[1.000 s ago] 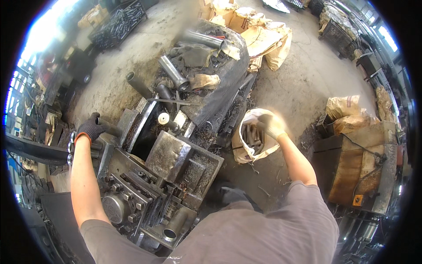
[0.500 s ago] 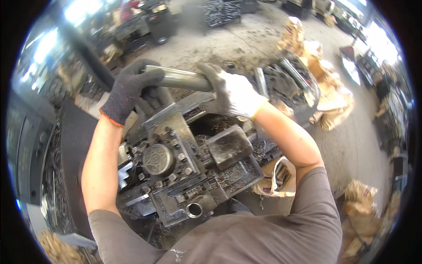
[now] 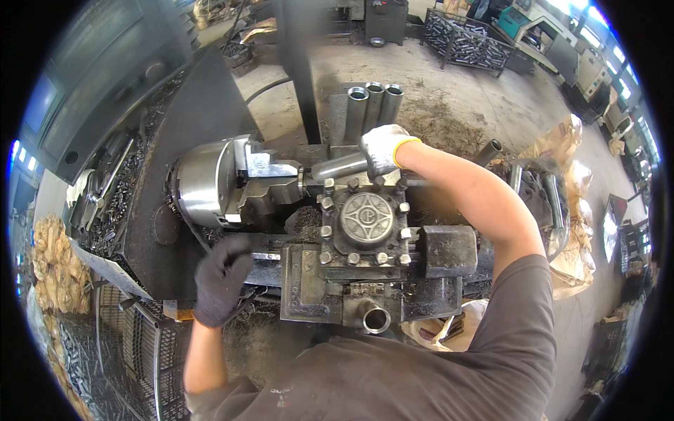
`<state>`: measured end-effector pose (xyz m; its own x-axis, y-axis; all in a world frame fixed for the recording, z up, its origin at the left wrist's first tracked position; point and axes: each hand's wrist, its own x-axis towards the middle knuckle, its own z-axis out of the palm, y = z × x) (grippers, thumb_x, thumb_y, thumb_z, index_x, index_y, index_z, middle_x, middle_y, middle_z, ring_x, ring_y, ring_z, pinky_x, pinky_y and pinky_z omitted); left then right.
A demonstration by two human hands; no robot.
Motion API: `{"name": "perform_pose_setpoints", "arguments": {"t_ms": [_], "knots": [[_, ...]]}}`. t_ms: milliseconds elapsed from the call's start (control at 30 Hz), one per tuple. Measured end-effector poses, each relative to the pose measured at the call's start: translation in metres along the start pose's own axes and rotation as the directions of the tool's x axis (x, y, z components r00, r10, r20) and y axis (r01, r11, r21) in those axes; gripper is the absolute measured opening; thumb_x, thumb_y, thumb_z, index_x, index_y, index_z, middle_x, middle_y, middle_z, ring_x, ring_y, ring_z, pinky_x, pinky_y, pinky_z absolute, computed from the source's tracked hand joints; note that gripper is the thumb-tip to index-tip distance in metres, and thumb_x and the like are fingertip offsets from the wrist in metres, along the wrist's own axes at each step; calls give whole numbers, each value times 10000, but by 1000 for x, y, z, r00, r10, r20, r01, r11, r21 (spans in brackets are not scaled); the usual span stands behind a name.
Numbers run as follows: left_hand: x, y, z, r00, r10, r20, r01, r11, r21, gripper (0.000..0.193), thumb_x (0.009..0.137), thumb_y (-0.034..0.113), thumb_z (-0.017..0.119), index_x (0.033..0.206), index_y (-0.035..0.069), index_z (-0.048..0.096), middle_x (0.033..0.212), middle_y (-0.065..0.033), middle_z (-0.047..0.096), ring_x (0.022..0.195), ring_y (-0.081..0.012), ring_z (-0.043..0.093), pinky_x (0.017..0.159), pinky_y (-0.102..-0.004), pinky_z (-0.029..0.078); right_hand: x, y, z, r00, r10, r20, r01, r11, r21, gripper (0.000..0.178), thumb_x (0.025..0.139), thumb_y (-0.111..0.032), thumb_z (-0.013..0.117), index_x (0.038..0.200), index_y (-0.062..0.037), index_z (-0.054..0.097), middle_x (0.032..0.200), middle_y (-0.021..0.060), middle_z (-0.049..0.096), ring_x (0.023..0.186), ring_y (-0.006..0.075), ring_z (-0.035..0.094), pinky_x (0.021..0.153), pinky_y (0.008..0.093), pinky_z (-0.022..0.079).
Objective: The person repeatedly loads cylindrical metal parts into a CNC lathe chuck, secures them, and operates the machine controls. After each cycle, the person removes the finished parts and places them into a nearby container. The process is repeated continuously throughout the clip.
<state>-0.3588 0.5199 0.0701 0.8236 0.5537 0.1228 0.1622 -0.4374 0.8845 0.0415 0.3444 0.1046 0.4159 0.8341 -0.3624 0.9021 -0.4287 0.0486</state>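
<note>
I stand over a grimy metal lathe. My right hand (image 3: pixel 382 149), in a white glove with a yellow cuff, grips a grey steel tube (image 3: pixel 337 168) that points left into the jaws of the round chuck (image 3: pixel 210 182). My left hand (image 3: pixel 219 279), in a black glove, hangs with loosely curled fingers in front of the carriage, below the chuck; it seems to hold nothing. Between my arms sits the square tool post (image 3: pixel 366 222) with bolts around its rim.
Three upright steel tubes (image 3: pixel 372 105) stand behind the lathe. Metal shavings fill the tray (image 3: pixel 112 203) at left. A wire crate (image 3: pixel 140 351) is at lower left; sacks (image 3: pixel 562 168) and more tubes lie at right. A pipe end (image 3: pixel 376 319) sticks up near my chest.
My view has swung from the floor and sack to the lathe. My right hand now holds a tube at the chuck, and my left hand has let go of it and dropped to the carriage front.
</note>
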Motion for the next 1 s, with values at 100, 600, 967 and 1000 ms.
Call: {"name": "perform_pose_setpoints", "arguments": {"t_ms": [100,600,967,1000], "knots": [[-64,-101,-7,936,-349,-52,339,930,-144,220,1000,143,722,1168,0,730,1000,-51,727,833,-125,680,745,-289,563,20,2,16,985,-172,27,167,978,126,397,713,-355,823,913,-13,796,802,215,762,737,365,748,694,473,596],[-221,-283,-36,423,-878,-225,551,446,-706,135,1018,186,696,987,63,651,821,-85,659,607,-180,620,507,-324,493,95,-35,22,847,-266,461,-346,382,857,271,853,-36,785,1106,-27,690,1120,110,702,1071,298,663,923,397,565],[-226,-315,-56,487,-725,-487,363,676,-642,218,1037,282,700,1023,66,668,794,-52,631,587,-202,579,519,-348,481,84,-68,6,849,-372,377,90,803,589,374,923,-432,817,921,-58,824,984,108,788,893,211,723,839,370,587],[-232,-323,-65,436,-741,-511,328,660,-676,233,1041,302,692,1022,71,666,785,-49,622,580,-207,564,518,-356,474,84,-75,11,903,-310,296,84,805,587,425,877,-433,847,801,-18,799,776,95,734,707,185,651,700,375,537]]}}
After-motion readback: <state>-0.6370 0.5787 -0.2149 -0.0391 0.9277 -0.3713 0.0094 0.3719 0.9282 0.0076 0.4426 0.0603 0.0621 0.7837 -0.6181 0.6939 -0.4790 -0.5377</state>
